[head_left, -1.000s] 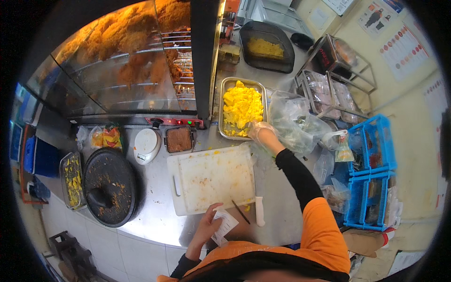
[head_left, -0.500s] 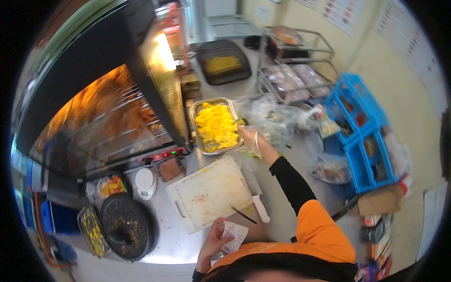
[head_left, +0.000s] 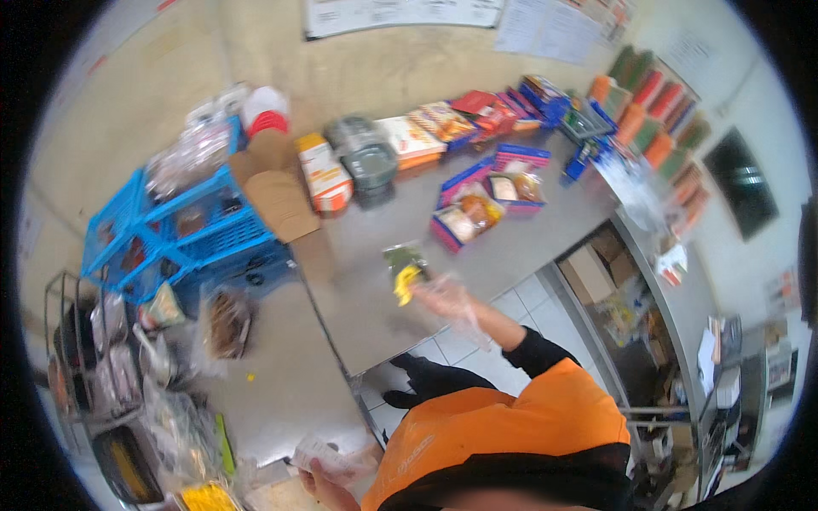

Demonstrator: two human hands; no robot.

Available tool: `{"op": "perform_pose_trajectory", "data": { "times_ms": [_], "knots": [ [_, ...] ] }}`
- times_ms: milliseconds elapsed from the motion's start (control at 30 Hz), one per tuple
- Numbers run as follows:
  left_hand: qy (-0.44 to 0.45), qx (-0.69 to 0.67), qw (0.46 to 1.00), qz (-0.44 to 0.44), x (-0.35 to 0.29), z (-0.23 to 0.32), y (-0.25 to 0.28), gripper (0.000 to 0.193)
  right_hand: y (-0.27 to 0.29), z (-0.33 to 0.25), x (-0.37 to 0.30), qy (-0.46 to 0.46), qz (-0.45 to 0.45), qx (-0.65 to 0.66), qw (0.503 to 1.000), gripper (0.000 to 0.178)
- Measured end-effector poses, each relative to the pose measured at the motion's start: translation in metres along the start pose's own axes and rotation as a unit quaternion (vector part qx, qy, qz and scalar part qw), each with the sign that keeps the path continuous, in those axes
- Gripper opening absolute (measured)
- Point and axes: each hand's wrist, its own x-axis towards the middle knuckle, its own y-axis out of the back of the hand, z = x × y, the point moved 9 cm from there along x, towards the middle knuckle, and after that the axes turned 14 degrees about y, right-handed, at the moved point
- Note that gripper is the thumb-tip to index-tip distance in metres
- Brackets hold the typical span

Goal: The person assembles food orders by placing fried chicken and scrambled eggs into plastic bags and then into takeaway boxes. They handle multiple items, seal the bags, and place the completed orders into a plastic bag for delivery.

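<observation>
My right hand, in a clear plastic glove, is stretched out over the metal counter with its fingers closed. Bright yellow food shows at its fingertips. Right beside that is a dark green, flat piece; blur hides whether it is held too. Beyond the hand stand open meal boxes with purple-pink sides, one nearer and one farther, holding white rice and packed food. Low in view, my left hand grips a white paper slip.
Blue plastic crates and brown cardboard stand at the left. Clear lidded containers and several product boxes line the wall. The yellow food tray is at the lower left. A counter edge borders the tiled floor.
My view has turned right, from the cutting board and oven to the counter with meal boxes. My right hand has left the yellow food tray with yellow food. The left still holds the slip.
</observation>
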Motion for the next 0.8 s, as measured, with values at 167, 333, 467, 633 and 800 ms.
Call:
{"op": "perform_pose_trajectory", "data": {
  "times_ms": [167, 333, 467, 633, 800],
  "knots": [
    [0.026, 0.033, 0.994, -0.097, 0.017, 0.013, -0.128, 0.045, 0.246, 0.016, -0.032, -0.038, 0.221, -0.090, 0.970, 0.033],
    [-0.031, 0.197, 0.968, -0.150, 0.000, 0.014, -0.257, 0.029, 0.377, 0.036, -0.025, -0.037, 0.338, 0.020, 0.940, 0.038],
    [-0.169, 0.395, 0.841, -0.327, -0.042, 0.001, -0.449, 0.017, 0.445, 0.049, 0.014, -0.045, 0.292, 0.128, 0.947, 0.033],
    [-0.396, 0.429, 0.696, -0.418, -0.090, -0.071, -0.717, 0.029, 0.493, 0.055, 0.074, -0.083, 0.190, 0.147, 0.967, 0.026],
    [-0.239, 0.468, 0.720, -0.454, -0.056, -0.153, -0.856, 0.032, 0.520, 0.050, 0.123, 0.041, 0.088, 0.031, 0.995, 0.020]
  ]
}}
